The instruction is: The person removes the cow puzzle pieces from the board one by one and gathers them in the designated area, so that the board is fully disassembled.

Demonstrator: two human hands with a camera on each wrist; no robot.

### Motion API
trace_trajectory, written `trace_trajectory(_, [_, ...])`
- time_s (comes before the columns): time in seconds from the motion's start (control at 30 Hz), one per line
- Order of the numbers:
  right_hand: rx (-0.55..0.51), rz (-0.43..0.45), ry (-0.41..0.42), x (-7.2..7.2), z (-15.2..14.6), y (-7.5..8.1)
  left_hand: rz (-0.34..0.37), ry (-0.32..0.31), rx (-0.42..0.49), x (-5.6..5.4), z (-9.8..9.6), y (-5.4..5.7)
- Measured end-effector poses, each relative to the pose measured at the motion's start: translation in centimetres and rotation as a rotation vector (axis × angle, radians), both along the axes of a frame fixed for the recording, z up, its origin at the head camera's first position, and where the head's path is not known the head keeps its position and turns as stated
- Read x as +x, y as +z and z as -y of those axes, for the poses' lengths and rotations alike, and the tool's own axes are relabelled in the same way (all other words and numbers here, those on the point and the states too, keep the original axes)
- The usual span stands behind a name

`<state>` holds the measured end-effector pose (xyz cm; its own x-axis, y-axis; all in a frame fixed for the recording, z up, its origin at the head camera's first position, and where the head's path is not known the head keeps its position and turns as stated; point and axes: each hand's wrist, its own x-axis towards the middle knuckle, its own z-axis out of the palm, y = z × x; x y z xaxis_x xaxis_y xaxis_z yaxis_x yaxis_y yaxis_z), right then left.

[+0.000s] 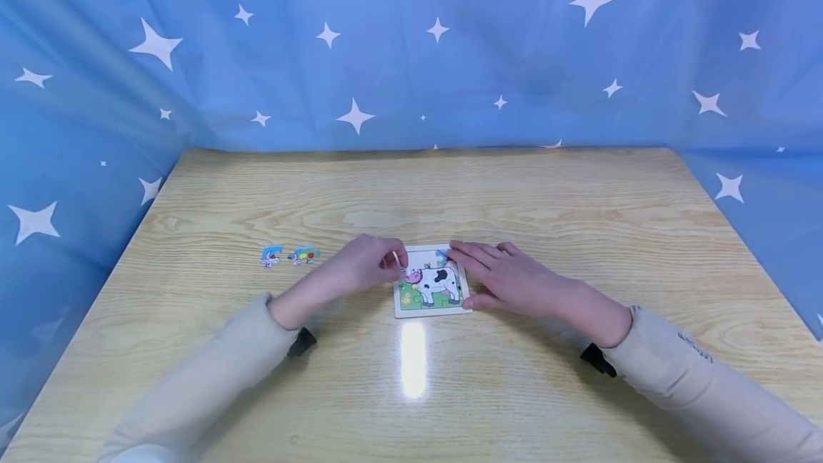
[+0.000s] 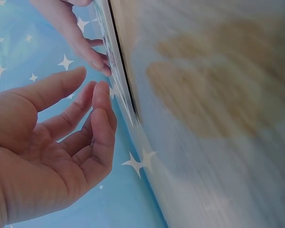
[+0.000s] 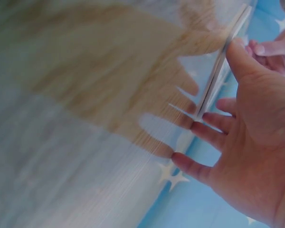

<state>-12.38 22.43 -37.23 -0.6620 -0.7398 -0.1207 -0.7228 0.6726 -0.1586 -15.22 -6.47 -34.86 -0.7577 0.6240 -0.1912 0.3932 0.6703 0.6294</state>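
A small jigsaw puzzle point(image 1: 440, 286) with a white border, showing a spotted cow on green, lies flat on the table. A pale bare patch shows along the top of its picture. My left hand point(image 1: 373, 261) is at the board's upper left, its fingers loosely bent and fingertips right at the cow's head. In the left wrist view, the left thumb point(image 2: 61, 85) stands apart from the fingers, with nothing visible between them. Opposite, my right hand point(image 1: 508, 277) rests along the right edge, fingers nearly straight, thumb point(image 3: 242, 59) at the near corner.
Two loose puzzle pieces, a blue one point(image 1: 271, 256) and a more colourful one point(image 1: 303, 255), lie left of the board beyond the left forearm. The wooden table point(image 1: 546, 198) is backed by a blue star-patterned curtain point(image 1: 398, 48).
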Motion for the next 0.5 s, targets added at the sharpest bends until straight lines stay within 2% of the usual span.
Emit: trace_trajectory(0.5, [0.006,0.055,-0.050,0.1,0.0,0.1,0.014,-0.005,-0.016,-0.4,-1.3,0.0])
